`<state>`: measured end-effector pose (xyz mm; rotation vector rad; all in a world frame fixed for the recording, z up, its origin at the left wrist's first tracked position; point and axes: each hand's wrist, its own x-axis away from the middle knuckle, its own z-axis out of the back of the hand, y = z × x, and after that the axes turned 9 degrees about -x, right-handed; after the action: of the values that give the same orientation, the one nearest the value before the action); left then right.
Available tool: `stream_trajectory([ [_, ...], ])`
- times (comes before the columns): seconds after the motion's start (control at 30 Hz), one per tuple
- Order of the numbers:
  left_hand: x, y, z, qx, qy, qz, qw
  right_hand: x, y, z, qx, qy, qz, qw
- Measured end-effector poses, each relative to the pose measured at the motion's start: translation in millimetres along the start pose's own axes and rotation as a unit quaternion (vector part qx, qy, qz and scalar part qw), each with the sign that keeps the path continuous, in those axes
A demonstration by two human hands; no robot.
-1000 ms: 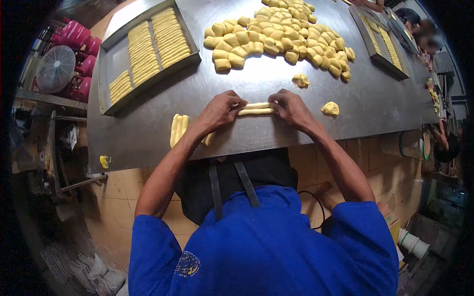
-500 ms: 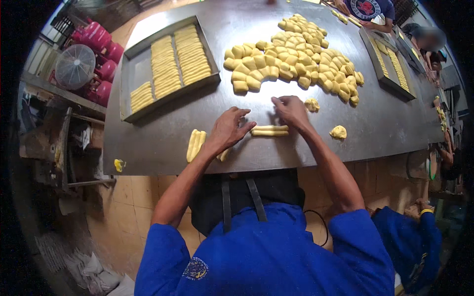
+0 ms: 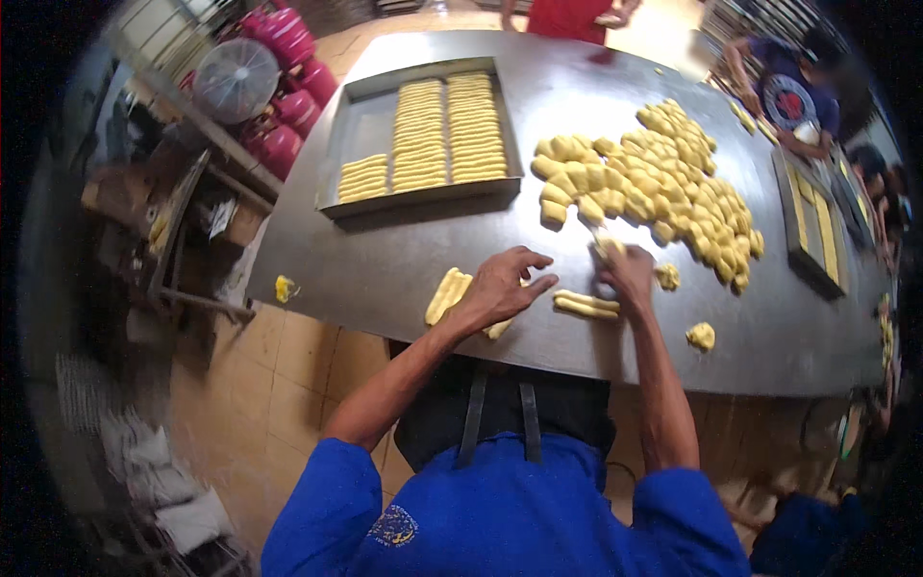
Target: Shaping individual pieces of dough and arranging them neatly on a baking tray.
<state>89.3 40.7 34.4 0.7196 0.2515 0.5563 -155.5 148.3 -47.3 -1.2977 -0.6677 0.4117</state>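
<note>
Dough lump (image 3: 608,249) had reached the fingers of your R hand (image 3: 632,279) since prev. frame; they looked closed on it, tho blurred. Your L hand (image 3: 500,287) had its fingers spread, gripping nothing. Two dough strips (image 3: 586,305) lay between, the dough pile (image 3: 663,192) beyond the R fingers. Step, prob.: fetching dough; next move called for keeping it off the strips.
</note>
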Motion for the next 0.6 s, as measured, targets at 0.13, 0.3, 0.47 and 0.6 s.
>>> stream_trajectory([
  [0.13, 8, 0, -3, 0.100, -0.046, 0.044, 0.993, 66, -3, 69, 0.031, 0.055, 0.122, 0.991],
  [0.3, -14, 35, -47, 0.365, -0.141, 0.037, 0.919, 131, -82, 52, 0.235, -0.100, 0.264, 0.930],
  [0.47, -20, 43, -53, 0.513, -0.110, 0.079, 0.848, 144, -112, 23, 0.170, -0.118, 0.295, 0.933],
  [0.6, -11, 36, -55, 0.540, -0.063, 0.027, 0.839, 140, -98, 25, 0.214, -0.091, 0.374, 0.898],
])
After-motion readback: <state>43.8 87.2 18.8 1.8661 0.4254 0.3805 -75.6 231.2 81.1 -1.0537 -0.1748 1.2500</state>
